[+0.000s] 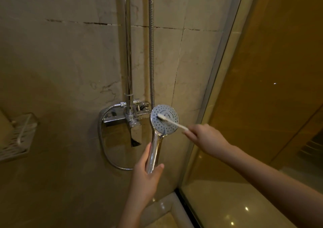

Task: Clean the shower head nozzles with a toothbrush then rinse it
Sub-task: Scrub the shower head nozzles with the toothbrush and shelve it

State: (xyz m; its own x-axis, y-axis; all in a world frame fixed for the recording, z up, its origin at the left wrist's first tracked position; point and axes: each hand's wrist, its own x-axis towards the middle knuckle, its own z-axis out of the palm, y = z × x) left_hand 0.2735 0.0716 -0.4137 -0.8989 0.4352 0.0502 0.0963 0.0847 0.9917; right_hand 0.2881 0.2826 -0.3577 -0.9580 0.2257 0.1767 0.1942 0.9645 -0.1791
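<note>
- My left hand (146,173) is wrapped round the shiny handle of the shower head (162,125), with the thumb on one side and the fingers on the other.
- The shower head stands up out of that hand. The handle is low and the round face is high, and the little holes look back at me.
- It is in front of me, just to the right of the tap (134,123) and near the wall.
- My right hand (204,137) pinches the back end of the toothbrush (172,121).
- The toothbrush lies slanted across the round face. Its bristles are up on the left part, touching the holes, and its stick runs down to the right into my fingers.
- So my right hand is to the right of the face and a bit lower, and my left hand is right under it.
- I think I am in the scrubbing part. The brush should slide along that slant to reach the other holes while my left hand holds the handle steady.
- I see no water coming out, so the rinse is not yet done.
</note>
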